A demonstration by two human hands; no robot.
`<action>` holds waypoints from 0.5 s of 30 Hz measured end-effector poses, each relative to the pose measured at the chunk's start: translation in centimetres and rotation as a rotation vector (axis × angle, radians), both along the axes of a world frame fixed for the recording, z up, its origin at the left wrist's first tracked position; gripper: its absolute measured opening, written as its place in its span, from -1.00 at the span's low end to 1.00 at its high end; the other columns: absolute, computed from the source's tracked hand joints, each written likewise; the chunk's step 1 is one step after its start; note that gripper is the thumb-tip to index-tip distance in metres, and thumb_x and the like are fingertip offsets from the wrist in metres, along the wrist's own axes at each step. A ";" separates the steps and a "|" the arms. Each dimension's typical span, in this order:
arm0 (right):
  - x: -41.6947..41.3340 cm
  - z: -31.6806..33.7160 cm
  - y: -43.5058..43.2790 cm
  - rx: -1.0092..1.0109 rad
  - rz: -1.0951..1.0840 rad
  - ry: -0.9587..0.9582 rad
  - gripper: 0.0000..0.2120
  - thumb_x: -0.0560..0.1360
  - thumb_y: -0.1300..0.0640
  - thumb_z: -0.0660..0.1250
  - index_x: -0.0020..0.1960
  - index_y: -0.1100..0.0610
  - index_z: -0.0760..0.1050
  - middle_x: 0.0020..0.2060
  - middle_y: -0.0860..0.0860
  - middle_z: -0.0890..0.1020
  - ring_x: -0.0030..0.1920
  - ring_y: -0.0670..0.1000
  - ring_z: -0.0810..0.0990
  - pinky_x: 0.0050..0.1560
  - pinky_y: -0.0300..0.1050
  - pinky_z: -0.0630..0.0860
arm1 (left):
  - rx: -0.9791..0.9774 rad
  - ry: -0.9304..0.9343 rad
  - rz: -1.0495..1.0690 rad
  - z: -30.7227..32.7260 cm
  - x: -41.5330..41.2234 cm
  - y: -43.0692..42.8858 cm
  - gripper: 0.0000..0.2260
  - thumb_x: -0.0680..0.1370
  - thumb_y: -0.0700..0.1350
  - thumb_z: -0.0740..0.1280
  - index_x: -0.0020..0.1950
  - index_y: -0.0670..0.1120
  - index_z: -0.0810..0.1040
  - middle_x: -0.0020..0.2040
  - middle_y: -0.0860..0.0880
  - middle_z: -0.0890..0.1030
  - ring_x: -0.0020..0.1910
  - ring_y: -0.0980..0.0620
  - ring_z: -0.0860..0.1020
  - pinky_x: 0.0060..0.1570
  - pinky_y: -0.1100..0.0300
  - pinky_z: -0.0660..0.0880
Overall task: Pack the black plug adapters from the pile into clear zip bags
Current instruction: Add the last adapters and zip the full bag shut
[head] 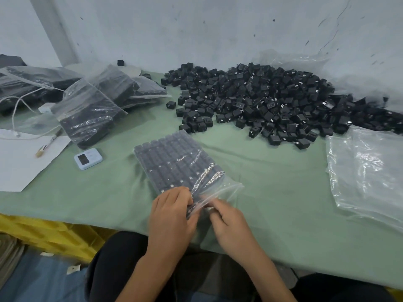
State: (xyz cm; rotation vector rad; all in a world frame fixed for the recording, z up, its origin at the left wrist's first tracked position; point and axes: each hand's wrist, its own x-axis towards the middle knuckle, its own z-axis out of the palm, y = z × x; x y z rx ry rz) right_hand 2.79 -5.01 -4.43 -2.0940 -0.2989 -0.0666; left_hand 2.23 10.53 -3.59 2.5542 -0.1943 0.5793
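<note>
Black plug adapters lie in a loose pile across the upper right of the frame, on the green-covered desk, well apart from both hands. The far side of the pile rests against crumpled clear plastic sheeting by the wall.

At the centre of the frame a zip bag lies flat on the desk, packed with neat rows of adapters and angled so that its closed end points to the upper left and its mouth to the lower centre. Both hands meet at that mouth end. The left hand has its fingers curled over the near edge of the bag, gripping the plastic and the last row of adapters under it. The right hand is just beside it, fingertips drawn together and pinching the loose flap of the bag's mouth, though it is blurred and the exact hold is hard to read.

A stack of empty clear bags lies at the right edge. Filled bags are heaped at the upper left, with a white cord looped across them. A pale blue timer sits left of the centre bag, near a white sheet of paper with a pen on it. A yellow crate shows below the desk edge at lower left.
</note>
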 end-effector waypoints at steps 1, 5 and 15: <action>-0.1 0.4 -0.4 -0.007 0.063 0.030 -0.70 0.53 0.26 0.20 0.12 -0.01 0.59 -0.04 -0.14 0.65 0.01 -0.14 0.59 0.10 -0.13 0.50 | -0.007 0.005 0.004 -0.1 0.0 -0.1 -0.66 0.37 -0.09 0.58 -0.20 0.00 0.39 -0.10 0.06 0.56 -0.06 -0.04 0.53 -0.02 0.11 0.37; 1.4 3.1 -4.2 -0.006 0.233 0.217 -0.59 0.45 0.25 0.19 0.00 -0.18 0.65 -0.05 -0.21 0.70 0.03 -0.22 0.63 0.11 -0.27 0.53 | -0.043 0.001 0.006 -0.7 0.1 0.0 -0.64 0.30 -0.15 0.61 -0.14 0.02 0.45 -0.03 0.08 0.58 -0.02 -0.05 0.53 0.01 0.17 0.31; 20.4 3.8 -15.5 -0.580 -0.514 -0.008 -0.67 0.58 0.18 0.20 0.32 0.08 0.49 0.29 0.12 0.49 0.30 0.19 0.42 0.24 0.05 0.40 | -0.074 -0.129 0.011 -1.6 0.4 -0.2 -0.82 0.40 0.02 0.44 -0.06 0.01 0.55 0.06 0.06 0.62 0.08 0.02 0.50 0.13 0.23 0.31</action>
